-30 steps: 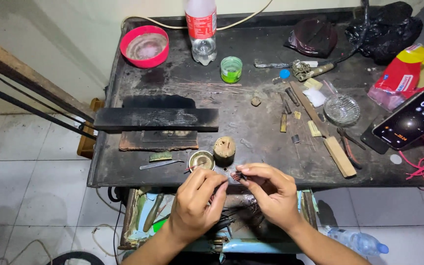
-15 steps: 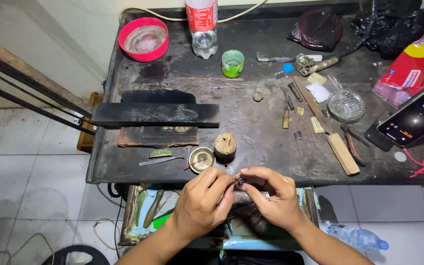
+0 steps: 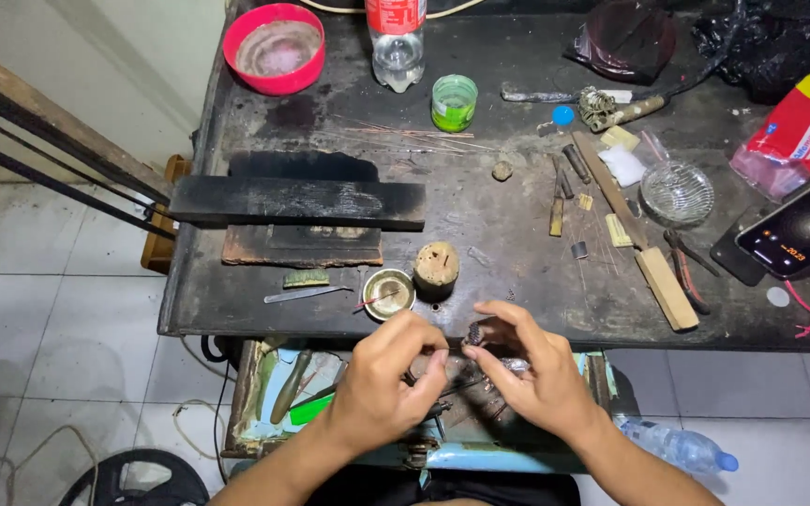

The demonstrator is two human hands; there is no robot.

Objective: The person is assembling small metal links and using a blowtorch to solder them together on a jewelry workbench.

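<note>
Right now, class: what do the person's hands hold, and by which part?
The right hand pinches a small dark piece by its lower end; the left hand holds a thin wire-like tool near its tip.

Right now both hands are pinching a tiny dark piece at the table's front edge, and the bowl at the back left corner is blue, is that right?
Not quite: the bowl is red, as the head view shows. The rest holds: the left hand and right hand pinch the tiny dark piece at the table's front edge.

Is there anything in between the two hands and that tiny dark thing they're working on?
No. The left hand and right hand both pinch the small dark piece directly with their fingertips; nothing visible lies between.
</note>
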